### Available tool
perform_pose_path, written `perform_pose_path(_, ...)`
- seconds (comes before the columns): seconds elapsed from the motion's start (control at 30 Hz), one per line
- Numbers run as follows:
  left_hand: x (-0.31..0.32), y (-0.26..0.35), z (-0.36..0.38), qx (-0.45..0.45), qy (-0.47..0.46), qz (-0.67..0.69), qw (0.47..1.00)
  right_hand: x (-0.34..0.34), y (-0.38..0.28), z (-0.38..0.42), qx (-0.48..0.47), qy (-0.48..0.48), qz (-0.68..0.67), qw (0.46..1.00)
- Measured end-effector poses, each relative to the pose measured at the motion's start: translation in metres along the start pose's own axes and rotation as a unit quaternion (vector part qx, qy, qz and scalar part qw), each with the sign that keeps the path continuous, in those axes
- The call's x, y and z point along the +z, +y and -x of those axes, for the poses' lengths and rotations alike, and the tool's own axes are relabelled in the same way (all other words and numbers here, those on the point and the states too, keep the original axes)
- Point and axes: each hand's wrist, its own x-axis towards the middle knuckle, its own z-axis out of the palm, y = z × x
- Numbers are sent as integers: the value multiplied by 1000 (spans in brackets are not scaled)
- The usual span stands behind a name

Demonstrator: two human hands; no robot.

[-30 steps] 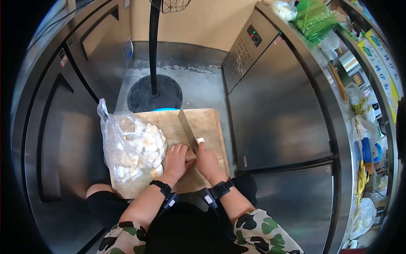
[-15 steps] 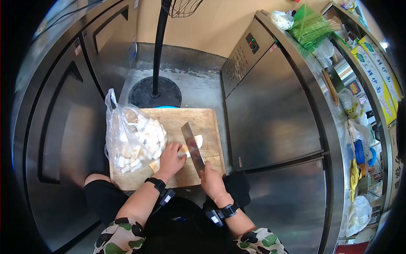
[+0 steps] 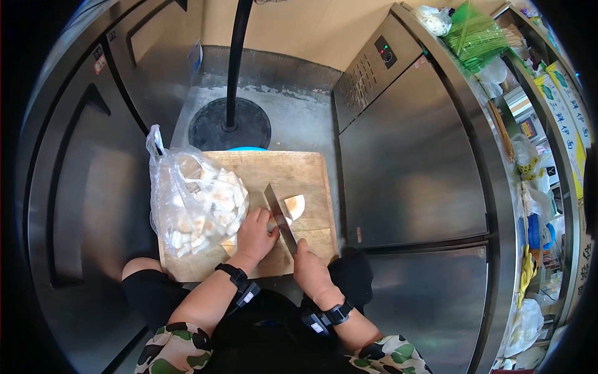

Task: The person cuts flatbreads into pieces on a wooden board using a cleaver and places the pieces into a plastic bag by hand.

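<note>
My right hand is wrapped round the handle of a cleaver, its blade slanting up and left over the cutting board. Left of the blade, the curled fingers of my left hand press on a piece of flatbread, mostly hidden under them and the cleaver. Just right of the blade lies a wedge of flatbread, white with a browned face. A clear plastic bag full of cut white pieces sits on the board's left side. Another piece lies beside my left wrist.
Steel cabinets stand on the left and right. Behind the board, a black pole rises from a round base. The right counter carries bags, green-wrapped skewers and yellow packets. My knees flank the board.
The wedge right of the blade now lies farther from it, turned. Both hands remain at the flatbread and cleaver. The whole view has shifted slightly.
</note>
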Motion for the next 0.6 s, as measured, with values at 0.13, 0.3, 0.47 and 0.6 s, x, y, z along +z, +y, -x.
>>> perform_pose_path(0.13,2,4,-2,-6,8,-30,999,-4,-4,-12,-29,-2,22,999)
perform_pose_path(0.3,12,-5,-1,4,-1,-42,999,24,-10,-46,-75,52,14,996)
perform_pose_path(0.47,2,2,0,6,-21,-32,999,6,-22,-72,-62,49,-32,996)
perform_pose_path(0.6,-9,16,-2,0,9,13,1000,-11,13,-43,-111,116,-103,982)
